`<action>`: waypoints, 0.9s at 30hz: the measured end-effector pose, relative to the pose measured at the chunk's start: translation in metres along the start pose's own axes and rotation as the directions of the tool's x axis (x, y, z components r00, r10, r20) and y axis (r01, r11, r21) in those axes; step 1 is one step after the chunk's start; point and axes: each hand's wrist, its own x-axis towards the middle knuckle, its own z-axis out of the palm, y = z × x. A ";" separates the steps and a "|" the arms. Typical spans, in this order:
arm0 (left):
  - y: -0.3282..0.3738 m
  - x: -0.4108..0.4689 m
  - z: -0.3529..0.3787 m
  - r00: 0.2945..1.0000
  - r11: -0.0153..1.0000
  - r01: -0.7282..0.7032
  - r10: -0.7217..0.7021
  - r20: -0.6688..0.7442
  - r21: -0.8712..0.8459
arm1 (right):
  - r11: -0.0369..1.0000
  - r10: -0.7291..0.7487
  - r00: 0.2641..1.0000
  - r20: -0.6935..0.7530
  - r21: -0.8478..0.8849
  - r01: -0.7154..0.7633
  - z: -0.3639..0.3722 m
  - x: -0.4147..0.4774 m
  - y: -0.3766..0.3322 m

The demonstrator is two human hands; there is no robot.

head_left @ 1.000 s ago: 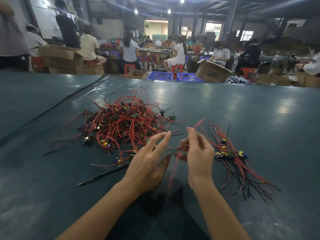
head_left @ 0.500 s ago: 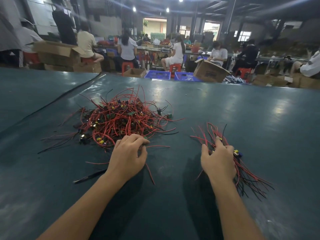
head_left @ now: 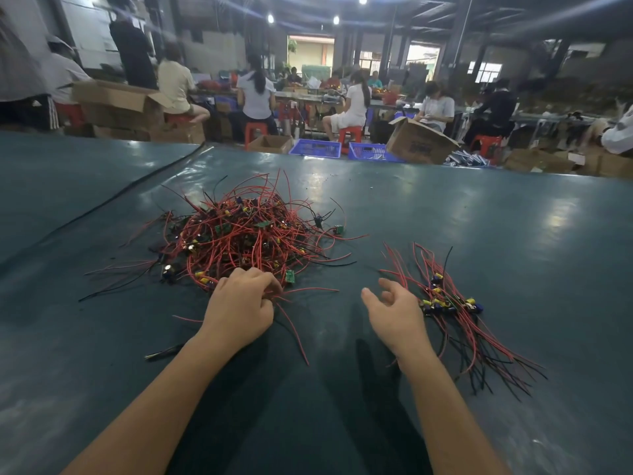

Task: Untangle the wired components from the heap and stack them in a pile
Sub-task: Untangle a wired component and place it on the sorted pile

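While the left hand grips red wires at the near edge of the heap, the right hand is relaxed and empty beside the pile.

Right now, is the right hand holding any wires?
No, the right hand hovers open and empty, just left of the sorted pile.

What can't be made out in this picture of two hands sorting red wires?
Head view: which wires the left hand pinches at the tangled heap of red and black wired components; its own knuckles hide them.
Head view: the component count in that heap; too small, overlapping.
Head view: the thin dark stick beside the left forearm; the forearm covers its end.
Head view: print on the brown cardboard box; blurred.
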 end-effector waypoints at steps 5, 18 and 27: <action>-0.004 0.002 0.000 0.999 0.997 0.008 -0.011 0.038 0.073 | 0.985 -0.064 0.989 -0.130 -0.170 0.041 -0.009 -0.002 0.001; -0.004 0.002 -0.006 0.985 0.991 -0.133 0.128 0.116 0.031 | 0.977 -0.184 0.983 -0.023 -0.114 0.180 0.008 -0.008 -0.001; 0.017 -0.004 0.001 0.958 0.967 -0.245 0.230 -0.173 -0.070 | 0.959 -0.265 0.962 0.067 -0.081 0.270 0.026 -0.021 -0.007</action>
